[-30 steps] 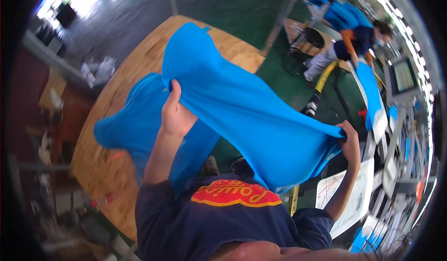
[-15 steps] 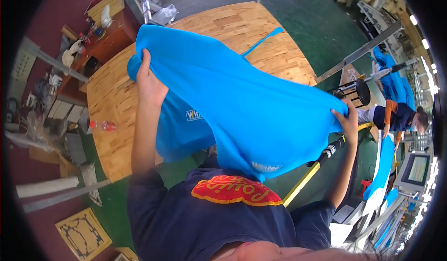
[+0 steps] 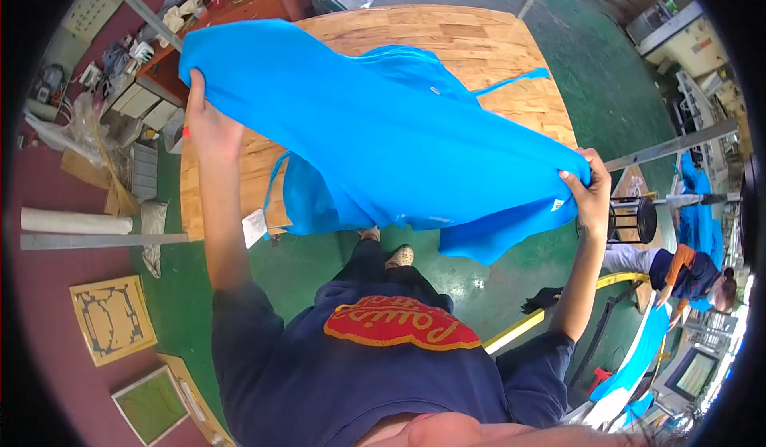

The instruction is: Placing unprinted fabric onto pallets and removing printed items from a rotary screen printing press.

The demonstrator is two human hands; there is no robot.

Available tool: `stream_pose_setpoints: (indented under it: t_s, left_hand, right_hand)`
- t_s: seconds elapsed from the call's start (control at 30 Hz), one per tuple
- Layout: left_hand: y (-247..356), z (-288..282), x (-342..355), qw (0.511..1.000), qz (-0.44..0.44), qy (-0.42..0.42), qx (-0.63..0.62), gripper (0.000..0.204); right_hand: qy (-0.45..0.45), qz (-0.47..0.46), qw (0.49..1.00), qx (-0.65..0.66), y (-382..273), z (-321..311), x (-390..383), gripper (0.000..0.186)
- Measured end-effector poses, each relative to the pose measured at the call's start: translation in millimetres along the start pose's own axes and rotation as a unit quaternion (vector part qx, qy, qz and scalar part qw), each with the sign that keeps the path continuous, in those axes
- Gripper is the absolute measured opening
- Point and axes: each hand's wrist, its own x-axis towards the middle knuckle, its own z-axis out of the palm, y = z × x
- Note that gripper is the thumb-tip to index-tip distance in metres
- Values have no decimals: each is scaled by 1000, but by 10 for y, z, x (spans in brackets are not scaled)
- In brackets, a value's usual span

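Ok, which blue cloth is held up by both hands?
The broad cloth between the left hand and right hand; blue fabric beneath rests on the table, another piece lies beside the co-worker.

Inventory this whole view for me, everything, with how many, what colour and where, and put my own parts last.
Held cloth: 1, bright blue, stretched between both hands
Other cloth: count unclear, blue, partly hidden behind the held one
Table: 1, light wood, beneath the cloth
Cabinet: 1, reddish brown, upper left
Roll: 1, white, left
Patterned panel: 1, tan and black, lower left
Framed panel: 1, green, lower left
Clutter: uncounted, mixed colours, left
Stool: 1, black, right
Co-worker: 1, dark top with orange sleeves, right
Screen: 1, grey, lower right
Floor: green, below
Shoes: 2, pale, centre
Left hand: 1, bare, cloth's left end
Right hand: 1, bare, cloth's right end
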Motion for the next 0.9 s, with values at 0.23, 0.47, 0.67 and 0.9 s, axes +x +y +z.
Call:
stream_pose_setpoints:
  t_s: [0.23,0.47,0.67,0.9]
  left_hand:
    - [411,80,578,991,111,-24,66,51]
    - [109,-472,1835,994,-6,-101,32,52]
    - [-684,-1011,2614,996,-26,-42,77,48]
    - [-1705,-2810,3604,957,-102,157,220,26]
  right_hand:
    - [52,-76,993,-70,-401,267,584,17]
    - [-13,-18,999,-41,-191,515,1328,15]
    - [-77,44,992,-87,502,1028,2100,15]
    - [-161,77,982,-57,1841,1950,2950,20]
